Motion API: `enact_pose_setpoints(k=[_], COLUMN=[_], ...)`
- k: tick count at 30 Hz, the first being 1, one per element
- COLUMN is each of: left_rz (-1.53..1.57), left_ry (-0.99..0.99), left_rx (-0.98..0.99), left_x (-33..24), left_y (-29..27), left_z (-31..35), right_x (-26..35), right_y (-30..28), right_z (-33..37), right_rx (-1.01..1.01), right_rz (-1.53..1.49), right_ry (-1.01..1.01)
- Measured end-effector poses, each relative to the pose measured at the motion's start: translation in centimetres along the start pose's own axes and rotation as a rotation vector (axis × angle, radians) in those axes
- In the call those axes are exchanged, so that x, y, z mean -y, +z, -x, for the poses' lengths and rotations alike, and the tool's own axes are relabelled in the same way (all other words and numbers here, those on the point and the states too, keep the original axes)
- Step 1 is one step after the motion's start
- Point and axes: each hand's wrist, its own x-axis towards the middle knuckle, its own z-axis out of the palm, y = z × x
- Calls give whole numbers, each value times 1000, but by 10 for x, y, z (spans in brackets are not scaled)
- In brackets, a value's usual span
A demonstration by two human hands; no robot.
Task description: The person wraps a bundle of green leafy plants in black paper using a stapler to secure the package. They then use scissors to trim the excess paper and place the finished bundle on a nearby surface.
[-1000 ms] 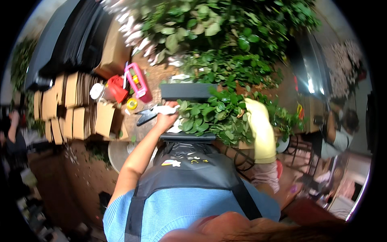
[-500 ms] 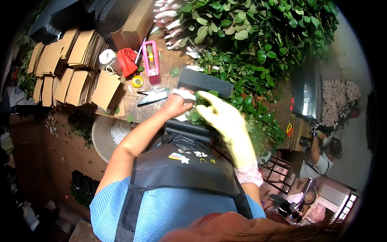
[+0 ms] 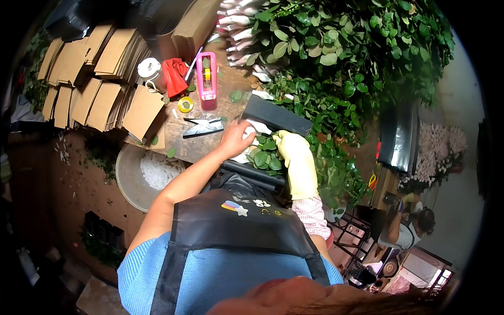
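- Apron (image 3: 231,220), dark, with a small star-and-rainbow patch, lies nearest the camera over a blue knitted top (image 3: 210,278).
- Left hand (image 3: 237,137) is bare; the forearm runs up from the lower left. The hand lies palm down, fingers loosely curled on white wrapping paper (image 3: 258,128) at the near edge of the surface (image 3: 184,144). Whether the fingers pinch the paper cannot be told.
- Right hand (image 3: 295,153) wears a yellow rubber glove over a striped pink cuff (image 3: 311,214). The hand presses flat on a bunch of green leafy stems (image 3: 265,156); fingers extended, not closed around anything visible.
- Leafy stems lie directly in front of the body, between the two hands and touching both, partly on the white paper.
- Black ribbed tray (image 3: 277,116) sits just beyond both hands, tilted, its near edge beside the glove.
- Round grey bin (image 3: 128,178) stands below the surface edge to the left, holding white scraps.
- Grey stapler-like tool (image 3: 202,127) lies on the surface left of the left hand, apart from it.
- Yellow tape roll (image 3: 185,104) and pink tape dispenser (image 3: 206,81) stand farther back; red cloth (image 3: 174,75) and white tape roll (image 3: 149,68) lie beside them.
- Flat cardboard sleeves (image 3: 100,89) are stacked in overlapping rows at far left.
- Green foliage (image 3: 341,58) fills the far right; wrapped white-sleeved bundles (image 3: 239,23) lie at its left edge.
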Motion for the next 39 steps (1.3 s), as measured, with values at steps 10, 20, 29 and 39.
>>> enact_pose_setpoints(k=[10, 20, 29, 39], left_rz=[388, 836, 110, 390], left_ry=[-302, -251, -296, -306], left_rx=[-3, -478, 159, -107], left_x=[15, 40, 8, 31], left_y=[5, -50, -22, -3], left_z=[-13, 0, -20, -5], right_x=[14, 6, 9, 14], right_y=[20, 9, 27, 30], right_z=[-11, -10, -8, -20], right_rx=[-88, 1, -75, -13], right_rz=[267, 161, 144, 196], right_ry=[-22, -114, 8, 42])
